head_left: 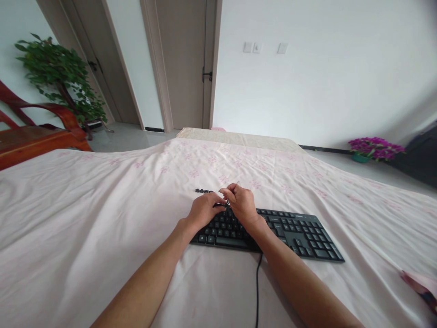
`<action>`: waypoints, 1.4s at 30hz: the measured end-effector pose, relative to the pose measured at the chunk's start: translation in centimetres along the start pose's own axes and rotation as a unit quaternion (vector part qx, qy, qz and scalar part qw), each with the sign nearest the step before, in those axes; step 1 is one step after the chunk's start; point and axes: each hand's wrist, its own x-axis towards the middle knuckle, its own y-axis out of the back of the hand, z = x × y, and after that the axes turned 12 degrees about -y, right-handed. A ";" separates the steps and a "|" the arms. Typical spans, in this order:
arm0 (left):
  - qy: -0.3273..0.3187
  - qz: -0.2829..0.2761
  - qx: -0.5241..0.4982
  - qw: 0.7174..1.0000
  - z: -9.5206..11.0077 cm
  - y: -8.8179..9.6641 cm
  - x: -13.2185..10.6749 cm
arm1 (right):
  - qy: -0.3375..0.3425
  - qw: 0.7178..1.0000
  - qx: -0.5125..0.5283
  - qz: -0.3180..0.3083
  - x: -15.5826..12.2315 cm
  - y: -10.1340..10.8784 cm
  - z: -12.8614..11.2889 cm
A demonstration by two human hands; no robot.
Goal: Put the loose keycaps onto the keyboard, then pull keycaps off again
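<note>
A black keyboard (300, 228) lies across the cloth in front of me, its near left part under my hands. My left hand (206, 209) rests over its upper left keys, thumb and fingers drawn together near the top edge; whatever they pinch is too small to make out. Just to the right, my right hand (241, 200) is closed above the keys. A thin wire tool (238, 183) shows as a faint loop above its knuckles, with a small dark end between the two hands. Several loose black keycaps (202, 190) sit in a row beyond the keyboard, partly behind my left hand.
A pale pink flowered cloth (143, 209) spreads under everything, wrinkled in places. The black cable (257, 291) runs from the keyboard toward me. Farther off are a wooden chair (44, 132), a leafy plant (54, 68), a door (180, 64) and purple flowers (375, 148).
</note>
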 end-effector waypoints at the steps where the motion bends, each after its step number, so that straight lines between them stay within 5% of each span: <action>1: 0.003 0.000 0.011 1.000 0.2 -0.1 0.1 | 0.008 1.000 -0.009 0.003 0.0 -0.1 -0.1; 13: 0.009 -0.019 0.098 0.995 1.5 -0.2 0.5 | 0.051 0.997 -0.025 0.043 0.0 -0.9 0.2; 30: -0.030 0.053 0.069 0.996 1.1 -0.7 -0.6 | 0.113 0.990 0.006 0.081 -1.2 -0.9 0.5; 34: -0.014 0.059 0.010 0.998 0.9 -0.5 -0.4 | 0.063 0.989 0.085 0.104 -0.8 -0.9 0.6; 42: 0.010 0.044 -0.115 0.992 0.4 -0.6 0.0 | -0.031 0.985 0.166 0.043 -0.8 -0.2 0.5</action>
